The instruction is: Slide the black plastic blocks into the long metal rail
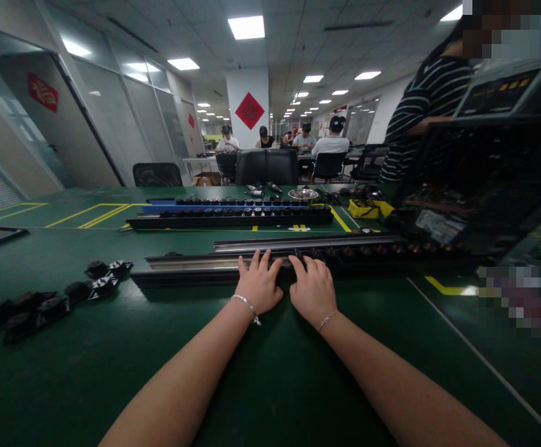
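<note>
A long black rail (195, 277) with a silvery strip along its top lies crosswise on the green table. My left hand (257, 287) is closed over its middle, fingers spread on top and thumb at the near side. Close beside it, my right hand (314, 287) also grips the rail, its fingers bent over the upper edge. Small dark round parts (372, 251) sit in a row along the rail's right half. Just behind lies a second metal strip (298, 241). What the fingertips touch on the far side is hidden.
Several small black parts (51, 304) lie at left. Further back are filled black (233, 218) and blue (158, 206) rails, a metal bowl (303, 194) and a yellow holder (369, 208). An open black case (475, 167) stands at right, with a person in a striped shirt (431, 105) behind it.
</note>
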`<state>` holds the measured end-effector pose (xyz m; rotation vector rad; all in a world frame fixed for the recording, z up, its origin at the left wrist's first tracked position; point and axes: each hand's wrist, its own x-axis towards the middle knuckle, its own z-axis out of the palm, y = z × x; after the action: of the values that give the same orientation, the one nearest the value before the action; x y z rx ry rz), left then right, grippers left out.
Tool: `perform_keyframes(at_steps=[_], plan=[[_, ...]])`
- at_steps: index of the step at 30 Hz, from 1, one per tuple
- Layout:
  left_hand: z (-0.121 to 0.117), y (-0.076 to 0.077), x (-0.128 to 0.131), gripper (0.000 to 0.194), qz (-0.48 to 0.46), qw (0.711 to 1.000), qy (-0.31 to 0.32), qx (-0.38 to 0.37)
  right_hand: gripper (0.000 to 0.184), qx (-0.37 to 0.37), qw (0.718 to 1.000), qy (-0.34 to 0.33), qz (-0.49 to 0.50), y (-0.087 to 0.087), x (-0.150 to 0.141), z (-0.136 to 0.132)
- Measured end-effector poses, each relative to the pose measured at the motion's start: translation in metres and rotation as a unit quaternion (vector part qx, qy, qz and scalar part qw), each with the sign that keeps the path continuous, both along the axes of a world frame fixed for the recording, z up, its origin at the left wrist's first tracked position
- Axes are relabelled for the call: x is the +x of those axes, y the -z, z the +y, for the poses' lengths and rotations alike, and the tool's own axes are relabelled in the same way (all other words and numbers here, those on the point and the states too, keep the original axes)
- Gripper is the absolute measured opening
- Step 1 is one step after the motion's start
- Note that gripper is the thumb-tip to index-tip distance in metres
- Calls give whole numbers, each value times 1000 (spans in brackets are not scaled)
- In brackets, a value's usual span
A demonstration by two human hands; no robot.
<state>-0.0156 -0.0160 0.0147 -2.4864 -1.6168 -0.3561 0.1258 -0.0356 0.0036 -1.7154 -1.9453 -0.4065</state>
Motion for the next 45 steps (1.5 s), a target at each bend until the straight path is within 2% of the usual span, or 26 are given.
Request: perform_keyframes(at_steps=[8, 14, 16, 22, 34, 42, 45], plan=[[-3, 4, -6, 62, 13, 1000, 11, 27, 57, 24, 998, -32, 40, 2, 1, 3], [-8, 7, -3, 66, 23, 995, 82, 43, 57, 32, 996, -64, 47, 5, 1, 5], [-10, 8, 1, 69, 24, 995, 87, 48, 56, 32, 996, -73, 49, 5, 1, 6], [-13, 8, 9, 70, 29, 996, 66, 50, 52, 26, 995, -81, 59, 7, 1, 8], [-13, 9, 16, 68, 18, 998, 31, 52, 58, -6, 987, -101, 125, 10, 4, 14], [-10, 6, 22, 67, 2, 999, -12, 30, 61, 5, 981, -117, 152, 9, 6, 16], [-10, 6, 22, 65, -2, 999, -25, 29, 58, 15, 985, -106, 133, 11, 4, 14]])
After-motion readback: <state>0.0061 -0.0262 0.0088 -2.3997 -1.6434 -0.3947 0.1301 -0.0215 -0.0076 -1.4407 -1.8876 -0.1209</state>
